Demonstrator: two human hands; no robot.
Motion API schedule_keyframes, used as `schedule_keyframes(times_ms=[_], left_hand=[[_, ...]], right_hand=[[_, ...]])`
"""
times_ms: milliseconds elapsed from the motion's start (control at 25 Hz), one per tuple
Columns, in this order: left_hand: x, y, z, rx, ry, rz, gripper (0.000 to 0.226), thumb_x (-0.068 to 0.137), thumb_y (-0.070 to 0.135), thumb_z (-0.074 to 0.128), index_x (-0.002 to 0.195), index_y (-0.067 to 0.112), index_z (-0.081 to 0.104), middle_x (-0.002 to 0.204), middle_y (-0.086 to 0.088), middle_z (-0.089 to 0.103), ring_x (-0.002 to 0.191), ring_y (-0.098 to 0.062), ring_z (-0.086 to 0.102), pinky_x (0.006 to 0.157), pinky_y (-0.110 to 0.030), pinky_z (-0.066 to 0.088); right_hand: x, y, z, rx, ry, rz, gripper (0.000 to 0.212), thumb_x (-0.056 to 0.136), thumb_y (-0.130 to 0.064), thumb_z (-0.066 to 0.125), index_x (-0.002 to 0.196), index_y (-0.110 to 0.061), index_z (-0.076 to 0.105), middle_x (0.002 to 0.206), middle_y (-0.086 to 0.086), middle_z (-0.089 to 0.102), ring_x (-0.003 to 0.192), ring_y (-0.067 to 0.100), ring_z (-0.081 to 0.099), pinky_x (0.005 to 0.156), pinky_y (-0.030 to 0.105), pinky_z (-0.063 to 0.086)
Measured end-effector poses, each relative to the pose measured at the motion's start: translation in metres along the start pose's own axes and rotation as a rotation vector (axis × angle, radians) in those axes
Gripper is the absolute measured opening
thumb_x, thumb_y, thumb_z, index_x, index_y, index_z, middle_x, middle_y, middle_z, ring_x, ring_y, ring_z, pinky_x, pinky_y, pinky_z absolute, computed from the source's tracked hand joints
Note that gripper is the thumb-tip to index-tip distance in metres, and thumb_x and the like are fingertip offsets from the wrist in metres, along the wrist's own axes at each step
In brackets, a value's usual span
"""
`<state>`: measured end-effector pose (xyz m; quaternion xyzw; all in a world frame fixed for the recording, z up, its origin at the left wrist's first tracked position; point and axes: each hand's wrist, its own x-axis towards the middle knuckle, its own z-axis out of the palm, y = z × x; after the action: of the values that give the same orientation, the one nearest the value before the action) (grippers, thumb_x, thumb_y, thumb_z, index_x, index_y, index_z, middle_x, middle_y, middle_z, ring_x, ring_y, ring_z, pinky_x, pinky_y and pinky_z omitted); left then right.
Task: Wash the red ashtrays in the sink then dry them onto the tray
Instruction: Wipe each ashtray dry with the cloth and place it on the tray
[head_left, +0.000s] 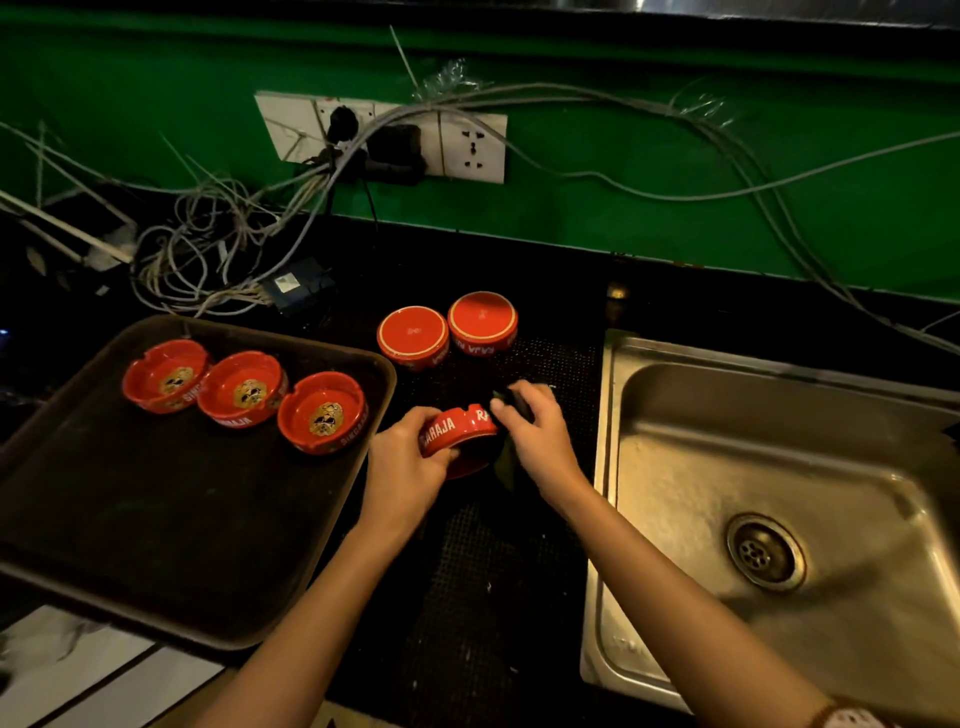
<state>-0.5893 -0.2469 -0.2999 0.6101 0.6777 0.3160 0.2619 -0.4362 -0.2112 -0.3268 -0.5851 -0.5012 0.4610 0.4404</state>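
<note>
Between the tray (156, 519) and the sink (779, 467), over the middle of the black counter (493, 571), a person's left hand (402, 457) grips a red ashtray (454, 426) tilted on its side, fingers curled round its rim. The right hand (535, 436) pinches a dark cloth (506, 467) against the ashtray's right edge. Three upright ashtrays (242, 389) sit in a row along the tray's far edge. Two upturned ashtrays (413, 335) lie side by side near the counter's back edge.
</note>
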Motion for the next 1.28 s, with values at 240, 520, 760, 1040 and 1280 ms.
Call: schedule_keyframes(times_ms=[240,520,760,1040,1280], left_hand=[[-0.001,0.0,0.004,-0.062,0.083,-0.072,0.036,0.076,0.008,0.073,0.111,0.011,0.063,0.093,0.001,0.066,0.085,-0.012,0.063,0.074,-0.014,0.041],[-0.006,-0.01,0.018,-0.173,0.095,-0.172,0.039,0.08,0.015,0.071,0.118,0.009,0.063,0.103,-0.008,0.071,0.091,-0.018,0.068,0.086,-0.034,0.054],[-0.007,-0.016,0.014,-0.307,0.09,-0.271,0.053,0.081,0.02,0.072,0.129,0.005,0.054,0.11,-0.005,0.063,0.097,-0.022,0.066,0.085,-0.044,0.056],[0.007,-0.025,0.017,-0.518,0.035,-0.457,0.014,0.086,0.019,0.067,0.086,0.005,0.07,0.08,-0.018,0.07,0.073,-0.022,0.066,0.066,-0.048,0.057],[0.011,-0.024,0.011,-0.697,-0.027,-0.494,0.025,0.087,0.019,0.066,0.109,0.01,0.06,0.081,0.005,0.063,0.071,-0.01,0.068,0.063,-0.038,0.061]], right_hand=[[-0.025,-0.009,0.022,-0.268,0.111,-0.307,0.017,0.088,-0.021,0.06,0.104,-0.018,0.067,0.109,-0.003,0.053,0.1,0.015,0.047,0.087,0.026,0.043],[-0.027,-0.012,0.037,-0.317,0.276,-0.259,0.019,0.091,-0.022,0.058,0.108,-0.02,0.066,0.11,-0.007,0.062,0.099,0.013,0.042,0.08,0.014,0.03],[-0.012,0.005,0.022,0.138,0.214,0.378,0.04,0.099,-0.028,0.047,0.134,-0.01,0.051,0.115,-0.002,0.055,0.118,0.015,0.049,0.094,0.025,0.037],[-0.056,0.02,0.07,-0.471,0.127,-0.238,0.049,0.088,-0.012,0.048,0.137,-0.015,0.049,0.128,0.008,0.049,0.109,0.023,0.042,0.094,0.036,0.043],[-0.013,0.017,0.044,-0.677,0.078,-0.196,0.048,0.093,-0.018,0.048,0.14,-0.024,0.044,0.136,0.001,0.046,0.114,0.025,0.042,0.092,0.04,0.042]])
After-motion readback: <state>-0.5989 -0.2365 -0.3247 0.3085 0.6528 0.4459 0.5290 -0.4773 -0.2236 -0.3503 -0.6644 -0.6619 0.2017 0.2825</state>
